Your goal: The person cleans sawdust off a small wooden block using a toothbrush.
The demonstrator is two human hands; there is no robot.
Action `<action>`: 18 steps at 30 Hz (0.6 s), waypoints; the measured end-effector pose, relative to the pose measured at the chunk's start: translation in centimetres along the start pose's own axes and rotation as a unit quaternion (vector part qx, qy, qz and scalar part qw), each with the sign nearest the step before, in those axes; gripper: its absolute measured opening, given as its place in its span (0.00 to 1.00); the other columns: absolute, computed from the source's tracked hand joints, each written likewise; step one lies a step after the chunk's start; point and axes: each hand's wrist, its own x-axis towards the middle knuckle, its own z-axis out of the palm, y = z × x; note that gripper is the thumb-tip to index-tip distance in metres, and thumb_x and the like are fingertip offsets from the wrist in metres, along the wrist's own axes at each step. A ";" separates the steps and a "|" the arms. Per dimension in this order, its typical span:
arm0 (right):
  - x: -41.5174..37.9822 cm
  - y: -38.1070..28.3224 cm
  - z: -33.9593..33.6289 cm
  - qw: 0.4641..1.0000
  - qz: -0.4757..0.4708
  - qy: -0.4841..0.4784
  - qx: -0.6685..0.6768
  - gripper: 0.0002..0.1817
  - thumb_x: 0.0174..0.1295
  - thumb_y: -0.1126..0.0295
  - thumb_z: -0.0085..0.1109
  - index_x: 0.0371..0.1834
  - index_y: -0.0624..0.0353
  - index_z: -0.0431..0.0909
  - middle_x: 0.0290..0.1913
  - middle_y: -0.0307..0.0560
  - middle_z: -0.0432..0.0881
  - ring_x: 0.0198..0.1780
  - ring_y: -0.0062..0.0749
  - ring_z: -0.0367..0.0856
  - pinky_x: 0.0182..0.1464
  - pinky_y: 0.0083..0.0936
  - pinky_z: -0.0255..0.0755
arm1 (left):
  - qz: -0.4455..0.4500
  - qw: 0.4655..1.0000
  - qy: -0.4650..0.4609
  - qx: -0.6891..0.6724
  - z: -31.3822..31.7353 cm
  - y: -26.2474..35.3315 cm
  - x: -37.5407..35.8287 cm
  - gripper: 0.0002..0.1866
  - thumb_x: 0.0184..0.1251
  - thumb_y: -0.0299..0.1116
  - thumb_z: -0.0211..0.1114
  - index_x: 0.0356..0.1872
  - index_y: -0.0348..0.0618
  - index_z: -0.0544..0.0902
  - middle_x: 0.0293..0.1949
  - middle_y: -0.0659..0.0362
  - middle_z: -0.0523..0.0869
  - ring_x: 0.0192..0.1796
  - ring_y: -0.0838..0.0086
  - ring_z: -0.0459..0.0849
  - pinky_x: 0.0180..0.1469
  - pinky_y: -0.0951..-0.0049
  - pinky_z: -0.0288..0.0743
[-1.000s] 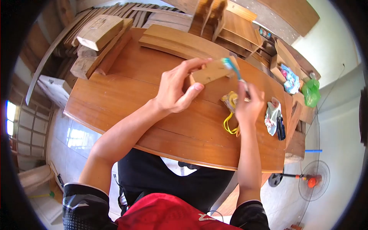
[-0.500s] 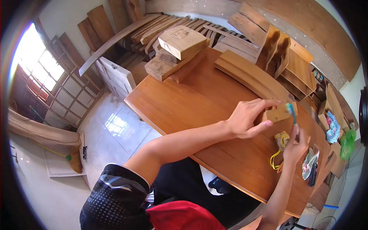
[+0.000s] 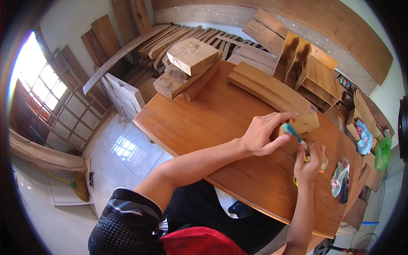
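wooden block (image 3: 304,123) gripped in left hand (image 3: 262,134); right hand (image 3: 309,160) holds toothbrush (image 3: 293,131) against it.

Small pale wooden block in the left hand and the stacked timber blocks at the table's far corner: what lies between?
Head view: only bare tabletop between small wooden block and stacked timber blocks.

A brown wooden table (image 3: 221,127) is seen across the centre of the frame. Stacked timber blocks (image 3: 187,63) lie at its upper left end, and curved planks (image 3: 267,89) are laid along its upper edge. A crumpled cloth (image 3: 338,177) and a dark flat object (image 3: 344,190) rest near its right end.
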 end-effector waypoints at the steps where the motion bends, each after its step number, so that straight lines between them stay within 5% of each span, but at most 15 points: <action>1: 0.0 0.1 0.0 1.000 0.006 0.005 -0.009 0.16 0.69 0.68 0.69 0.27 0.59 0.73 0.26 0.46 0.68 0.31 0.44 0.68 0.42 0.39 0.60 | -0.002 1.000 -0.001 0.001 0.0 0.0 0.0 0.29 0.79 0.47 0.61 0.67 0.32 0.76 0.66 0.42 0.86 0.58 0.48 0.90 0.61 0.57 0.84; 8: -0.2 2.9 -1.1 0.992 0.123 0.026 -0.024 0.08 0.70 0.69 0.68 0.35 0.60 0.82 0.25 0.45 0.72 0.30 0.42 0.70 0.42 0.37 0.60 | -0.013 1.000 -0.004 -0.004 0.0 0.1 -0.1 0.29 0.79 0.47 0.61 0.68 0.32 0.76 0.66 0.42 0.86 0.58 0.49 0.90 0.61 0.57 0.84; 12: 0.4 -0.4 -0.1 1.000 -0.010 0.008 0.015 0.10 0.71 0.68 0.68 0.33 0.60 0.80 0.25 0.46 0.69 0.33 0.41 0.70 0.42 0.36 0.60 | -0.056 0.998 -0.037 -0.018 -0.4 0.8 -0.1 0.29 0.79 0.46 0.61 0.68 0.32 0.76 0.67 0.43 0.86 0.57 0.50 0.90 0.61 0.58 0.84; 18: -0.1 3.1 -1.0 0.991 0.123 0.027 -0.040 0.13 0.72 0.66 0.68 0.30 0.59 0.79 0.24 0.44 0.71 0.27 0.41 0.67 0.42 0.37 0.59 | -0.003 1.000 0.002 -0.001 -0.1 0.1 0.1 0.29 0.79 0.48 0.61 0.68 0.33 0.76 0.67 0.43 0.86 0.55 0.51 0.91 0.58 0.59 0.84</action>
